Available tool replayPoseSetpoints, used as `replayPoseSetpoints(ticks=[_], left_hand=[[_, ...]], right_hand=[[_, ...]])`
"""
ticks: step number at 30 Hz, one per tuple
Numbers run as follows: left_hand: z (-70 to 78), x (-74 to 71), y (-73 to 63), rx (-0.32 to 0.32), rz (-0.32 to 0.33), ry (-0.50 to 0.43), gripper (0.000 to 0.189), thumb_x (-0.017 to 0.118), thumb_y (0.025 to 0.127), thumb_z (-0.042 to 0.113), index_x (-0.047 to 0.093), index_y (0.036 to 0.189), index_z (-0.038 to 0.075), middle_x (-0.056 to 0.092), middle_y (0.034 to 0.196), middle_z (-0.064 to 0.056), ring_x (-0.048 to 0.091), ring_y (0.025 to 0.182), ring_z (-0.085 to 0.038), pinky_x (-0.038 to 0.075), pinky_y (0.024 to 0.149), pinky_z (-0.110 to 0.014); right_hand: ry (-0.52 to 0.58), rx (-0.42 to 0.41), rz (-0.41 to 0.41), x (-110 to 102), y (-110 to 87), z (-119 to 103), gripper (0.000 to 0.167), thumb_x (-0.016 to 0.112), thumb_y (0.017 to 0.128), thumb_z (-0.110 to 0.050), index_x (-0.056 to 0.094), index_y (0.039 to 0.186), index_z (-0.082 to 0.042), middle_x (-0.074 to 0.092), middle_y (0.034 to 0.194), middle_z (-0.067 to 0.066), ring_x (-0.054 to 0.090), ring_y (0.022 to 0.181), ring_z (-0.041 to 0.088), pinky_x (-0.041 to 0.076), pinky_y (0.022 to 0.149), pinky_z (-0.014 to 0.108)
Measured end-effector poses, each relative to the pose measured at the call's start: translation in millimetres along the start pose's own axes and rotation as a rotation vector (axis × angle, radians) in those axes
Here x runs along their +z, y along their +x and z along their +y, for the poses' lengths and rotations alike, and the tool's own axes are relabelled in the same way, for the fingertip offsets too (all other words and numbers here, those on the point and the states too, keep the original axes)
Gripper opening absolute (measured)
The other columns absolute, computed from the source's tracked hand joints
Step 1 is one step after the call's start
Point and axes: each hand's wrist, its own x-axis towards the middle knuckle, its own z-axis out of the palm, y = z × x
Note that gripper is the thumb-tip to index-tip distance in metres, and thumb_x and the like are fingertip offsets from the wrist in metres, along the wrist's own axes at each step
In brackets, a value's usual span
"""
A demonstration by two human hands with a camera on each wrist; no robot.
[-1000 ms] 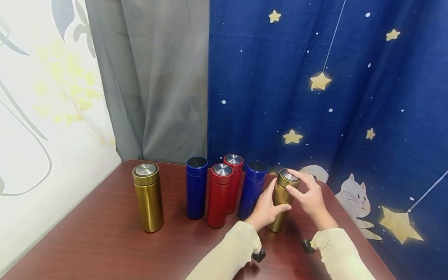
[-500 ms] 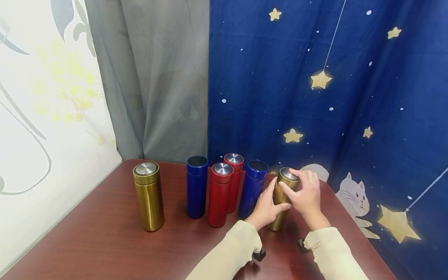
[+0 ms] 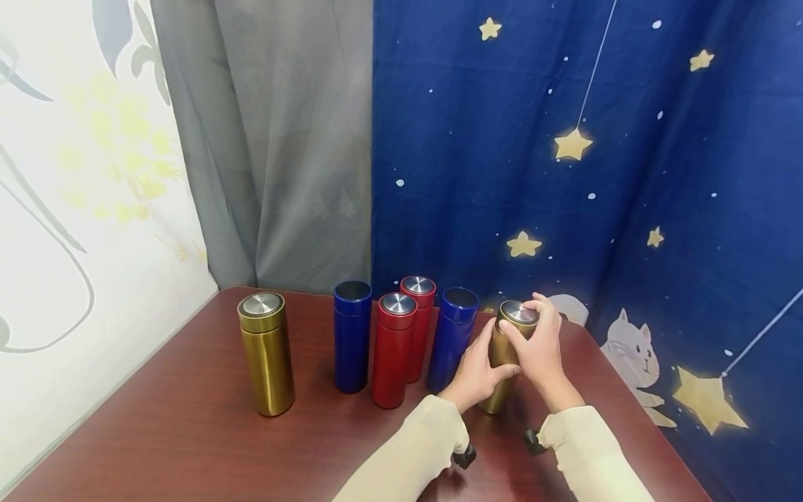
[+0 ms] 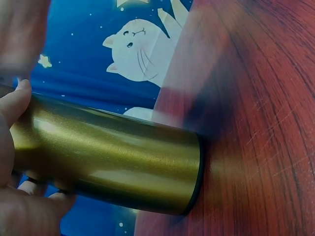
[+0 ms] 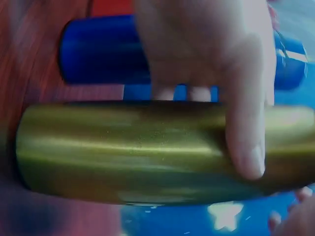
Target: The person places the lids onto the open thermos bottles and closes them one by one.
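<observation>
At the right of the table a gold thermos (image 3: 502, 355) stands between both hands, its silver-topped lid (image 3: 519, 313) in place. My left hand (image 3: 479, 373) grips its body, thumb across the near side. In the left wrist view the thermos base (image 4: 189, 177) meets the tabletop. My right hand (image 3: 542, 348) holds the lid, thumb at the near rim and fingers on the right side. Only its fingertips (image 5: 300, 209) show at the corner of the right wrist view. Just left of the hands stands a blue thermos (image 3: 454, 335).
Two red thermoses, one in front (image 3: 392, 362) and one behind (image 3: 419, 328), stand mid-table by a second blue thermos (image 3: 353, 341). Another gold thermos (image 3: 268, 362) is apart at the left. A blue star-patterned curtain (image 3: 477, 174) hangs behind the brown table (image 3: 188, 446).
My right hand has turned about the lid, its wrist and forearm swinging left and its fingers shifting over the rim. The left hand keeps its grip, and the other thermoses stay put.
</observation>
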Motion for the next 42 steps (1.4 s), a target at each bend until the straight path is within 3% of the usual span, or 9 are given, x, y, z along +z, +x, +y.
replayPoseSetpoints(ticks=[3, 5, 9, 13, 20, 25, 30, 35, 42], left_hand=[[-1.1, 0.9, -0.4, 0.008, 0.001, -0.014, 0.091, 0.080, 0.081, 0.033, 0.027, 0.153, 0.015, 0.050, 0.141, -0.007, 0.053, 0.121, -0.020, 0.042, 0.103, -0.037], [-1.5, 1.5, -0.1, 0.010, 0.005, -0.018, 0.091, 0.081, 0.080, 0.032, 0.027, 0.153, 0.017, 0.052, 0.139, -0.006, 0.055, 0.119, -0.019, 0.043, 0.102, -0.037], [-1.2, 2.0, 1.1, 0.001, 0.008, -0.026, 0.092, 0.082, 0.079, 0.028, 0.027, 0.153, 0.020, 0.053, 0.137, -0.005, 0.055, 0.117, -0.018, 0.043, 0.102, -0.036], [-1.4, 1.7, 1.2, -0.013, 0.012, -0.028, 0.092, 0.082, 0.079, 0.027, 0.027, 0.153, 0.020, 0.053, 0.138, -0.004, 0.055, 0.118, -0.019, 0.043, 0.102, -0.037], [-2.3, 2.1, 1.5, -0.019, 0.010, -0.022, 0.093, 0.081, 0.079, 0.031, 0.026, 0.154, 0.018, 0.050, 0.142, -0.005, 0.053, 0.123, -0.020, 0.041, 0.104, -0.038], [-3.2, 2.0, 1.1, -0.010, 0.012, -0.015, 0.093, 0.080, 0.080, 0.033, 0.026, 0.154, 0.016, 0.049, 0.143, -0.007, 0.052, 0.124, -0.021, 0.041, 0.104, -0.038], [-4.6, 2.1, 0.3, -0.016, 0.004, 0.009, 0.090, 0.078, 0.083, 0.026, 0.025, 0.154, 0.014, 0.047, 0.145, -0.008, 0.050, 0.126, -0.022, 0.040, 0.105, -0.038], [-5.6, 2.6, 0.2, -0.014, 0.007, 0.024, 0.088, 0.077, 0.083, 0.018, 0.025, 0.154, 0.013, 0.043, 0.148, -0.008, 0.048, 0.129, -0.023, 0.038, 0.106, -0.037], [-4.1, 1.2, -0.3, 0.002, 0.001, 0.027, 0.088, 0.077, 0.083, 0.017, 0.025, 0.154, 0.014, 0.045, 0.147, -0.008, 0.047, 0.130, -0.023, 0.038, 0.107, -0.038]], right_hand=[[0.323, 0.065, -0.085, -3.4, -3.7, 6.2, 0.048, 0.062, 0.083, 0.005, 0.040, 0.126, 0.009, 0.039, 0.142, 0.020, 0.039, 0.127, 0.022, 0.034, 0.099, 0.022], [0.496, 0.065, -0.114, -5.5, -5.1, 10.4, 0.049, 0.054, 0.082, 0.015, 0.037, 0.128, 0.015, 0.042, 0.139, 0.018, 0.045, 0.123, 0.018, 0.037, 0.097, 0.019], [0.600, 0.029, -0.108, -8.0, -5.4, 14.7, 0.049, 0.050, 0.081, 0.022, 0.038, 0.128, 0.019, 0.052, 0.125, 0.008, 0.052, 0.111, 0.012, 0.041, 0.091, 0.020], [0.504, 0.032, -0.074, -8.4, -4.6, 15.4, 0.052, 0.060, 0.078, 0.023, 0.044, 0.128, 0.017, 0.053, 0.121, 0.007, 0.055, 0.107, 0.009, 0.044, 0.089, 0.018], [0.125, 0.031, 0.029, -6.7, -8.9, 13.9, 0.055, 0.078, 0.074, 0.003, 0.058, 0.125, 0.000, 0.059, 0.121, 0.014, 0.051, 0.109, 0.004, 0.033, 0.095, 0.017], [-0.046, -0.038, 0.138, 1.1, -11.2, 11.8, 0.057, 0.085, 0.069, -0.013, 0.060, 0.118, 0.000, 0.060, 0.110, 0.017, 0.050, 0.103, 0.026, 0.036, 0.084, 0.029], [-0.145, -0.110, 0.235, 9.9, -12.2, 10.7, 0.061, 0.087, 0.065, -0.021, 0.059, 0.113, 0.003, 0.057, 0.101, 0.020, 0.046, 0.095, 0.037, 0.035, 0.077, 0.041], [-0.219, -0.121, 0.289, 15.2, -12.5, 6.0, 0.064, 0.088, 0.064, -0.029, 0.059, 0.112, 0.003, 0.056, 0.099, 0.021, 0.044, 0.093, 0.039, 0.033, 0.080, 0.048], [-0.274, -0.102, 0.270, 14.9, -12.1, 3.2, 0.073, 0.089, 0.064, -0.033, 0.061, 0.128, -0.011, 0.050, 0.098, 0.022, 0.041, 0.096, 0.042, 0.031, 0.085, 0.056]])
